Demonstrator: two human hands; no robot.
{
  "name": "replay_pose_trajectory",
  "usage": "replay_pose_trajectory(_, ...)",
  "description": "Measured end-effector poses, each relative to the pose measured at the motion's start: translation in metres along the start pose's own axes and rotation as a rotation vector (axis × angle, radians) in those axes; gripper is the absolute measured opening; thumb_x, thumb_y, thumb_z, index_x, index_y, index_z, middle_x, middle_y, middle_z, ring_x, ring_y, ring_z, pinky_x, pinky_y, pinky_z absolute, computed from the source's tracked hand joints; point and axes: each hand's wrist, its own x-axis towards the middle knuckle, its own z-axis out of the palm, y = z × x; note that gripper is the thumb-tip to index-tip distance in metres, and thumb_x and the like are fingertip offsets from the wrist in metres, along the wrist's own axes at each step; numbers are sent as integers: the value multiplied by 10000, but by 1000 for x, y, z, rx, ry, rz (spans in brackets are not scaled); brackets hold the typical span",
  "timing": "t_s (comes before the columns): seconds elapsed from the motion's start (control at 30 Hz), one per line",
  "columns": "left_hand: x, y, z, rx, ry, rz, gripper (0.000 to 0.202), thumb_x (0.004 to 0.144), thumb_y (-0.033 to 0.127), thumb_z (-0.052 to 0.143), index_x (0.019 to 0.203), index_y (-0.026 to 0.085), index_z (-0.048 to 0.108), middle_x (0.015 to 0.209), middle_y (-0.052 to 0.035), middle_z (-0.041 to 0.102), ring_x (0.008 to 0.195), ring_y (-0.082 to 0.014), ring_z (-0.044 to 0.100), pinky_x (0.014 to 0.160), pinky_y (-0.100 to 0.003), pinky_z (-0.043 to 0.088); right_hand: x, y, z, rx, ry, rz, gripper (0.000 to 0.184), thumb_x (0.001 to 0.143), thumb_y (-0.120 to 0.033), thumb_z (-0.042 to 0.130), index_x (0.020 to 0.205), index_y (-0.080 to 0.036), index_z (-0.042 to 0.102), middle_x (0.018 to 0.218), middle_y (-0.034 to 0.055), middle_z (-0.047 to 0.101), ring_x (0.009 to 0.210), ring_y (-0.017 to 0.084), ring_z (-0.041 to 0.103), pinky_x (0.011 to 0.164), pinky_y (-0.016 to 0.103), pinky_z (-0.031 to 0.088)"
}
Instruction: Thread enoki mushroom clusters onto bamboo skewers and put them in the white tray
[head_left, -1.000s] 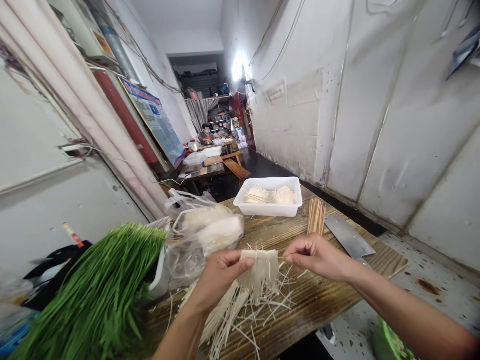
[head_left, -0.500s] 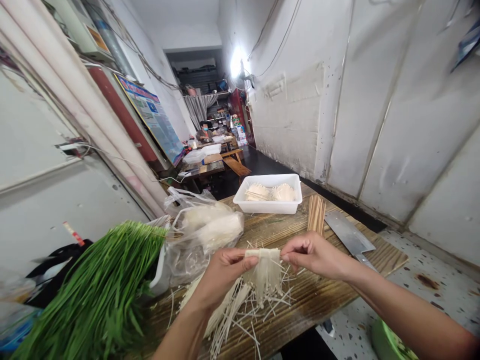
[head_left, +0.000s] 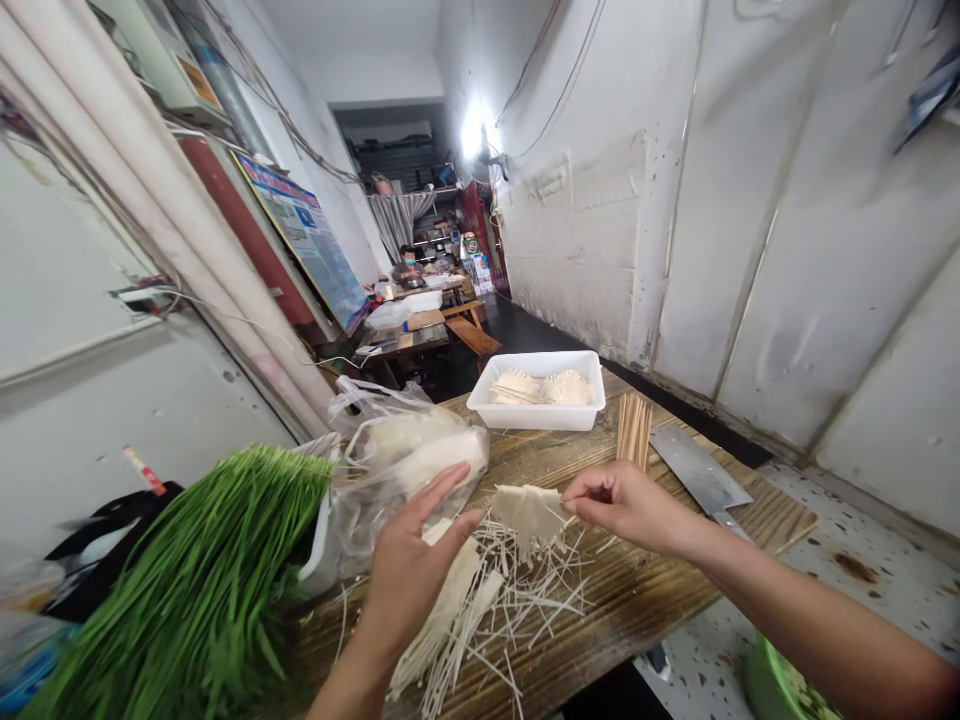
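Note:
My right hand (head_left: pixel 626 505) pinches the end of a thin wooden skewer that carries a fan of pale enoki mushroom strands (head_left: pixel 530 512), held just above the wooden board (head_left: pixel 645 600). My left hand (head_left: pixel 411 565) has its fingers stretched out, holding nothing, over the loose pile of enoki strands (head_left: pixel 465 620) on the board, close to the left edge of the skewered fan.
A bundle of green chives (head_left: pixel 191 590) lies at the left. A clear plastic bag of enoki (head_left: pixel 409 460) sits behind my left hand. A white tray (head_left: pixel 541 391) holds finished skewers; bare skewers (head_left: pixel 634 430) and a cleaver (head_left: pixel 697 475) lie at the right. A person sits far back.
My left hand has let go of the skewered enoki and opened, dropping toward the loose pile. My right hand still holds the skewer, which now hangs from it alone.

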Motion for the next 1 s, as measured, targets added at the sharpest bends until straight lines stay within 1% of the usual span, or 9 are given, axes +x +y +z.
replay_pose_trajectory(0.07, 0, 1, 4, 130, -9, 172, 450, 747, 395, 636, 1177, 271, 588, 1282, -45, 573, 1228, -239, 467, 1066, -437, 298, 1, 2, 2, -38, -1, -18, 149, 777, -235, 561, 709, -145, 658, 582, -8, 585, 528, 107, 508, 496, 216, 377)
replay_pose_trajectory(0.17, 4, 2, 12, 264, -157, 342, 408, 763, 382, 634, 1159, 291, 594, 1224, -47, 618, 1184, -243, 505, 1059, -484, 228, 0, 6, 7, -142, -15, -65, 141, 782, -203, 557, 734, -160, 682, 639, 3, 634, 572, 117, 544, 539, 225, 388)
replay_pose_trajectory(0.3, 10, 6, 19, 303, -375, 344, 173, 790, 381, 610, 907, 290, 699, 966, -11, 728, 953, -217, 623, 1004, -478, 220, -3, 8, 11, -312, -59, -136, 165, 815, -193, 533, 754, -166, 684, 650, -1, 648, 573, 114, 559, 538, 218, 382)
replay_pose_trajectory(0.37, 10, 10, 20, 267, -440, 316, 165, 828, 352, 566, 818, 276, 712, 865, 7, 739, 828, -182, 639, 978, -446, 233, -5, 8, 10, -324, -84, -148, 173, 829, -202, 526, 760, -163, 680, 645, -3, 643, 565, 110, 552, 532, 213, 380)
replay_pose_trajectory(0.43, 8, 12, 19, 205, -474, 280, 188, 845, 325, 543, 802, 269, 717, 827, 16, 741, 752, -157, 634, 956, -411, 252, -7, 8, 8, -306, -118, -156, 179, 842, -214, 521, 783, -161, 681, 667, 1, 645, 580, 109, 552, 540, 213, 384)
replay_pose_trajectory(0.57, 4, 12, 16, 126, -493, 218, 179, 819, 332, 575, 756, 263, 727, 806, 17, 745, 740, -161, 633, 919, -369, 288, -10, 9, 4, -244, -185, -167, 173, 848, -216, 530, 824, -160, 691, 691, 3, 642, 613, 109, 550, 555, 208, 387)
replay_pose_trajectory(0.67, 4, 10, 17, 151, -478, 196, 180, 796, 356, 599, 734, 253, 733, 802, 5, 748, 731, -170, 637, 922, -374, 295, -10, 11, 5, -217, -177, -149, 166, 839, -204, 537, 804, -152, 691, 665, 0, 630, 600, 105, 536, 547, 203, 382)
replay_pose_trajectory(0.83, 3, 12, 15, 194, -446, 273, 203, 828, 336, 551, 794, 242, 728, 850, -13, 745, 756, -166, 637, 938, -375, 321, -11, 12, 4, -180, -170, -115, 167, 832, -210, 539, 821, -147, 693, 681, 13, 647, 589, 109, 548, 529, 201, 389)
replay_pose_trajectory(1.0, 2, 18, 12, 218, -405, 289, 257, 840, 350, 524, 715, 219, 707, 741, -5, 729, 665, -150, 613, 940, -404, 360, -18, 2, -5, -319, -131, -219, 163, 838, -198, 547, 888, -170, 699, 763, 23, 682, 663, 126, 590, 631, 228, 425)
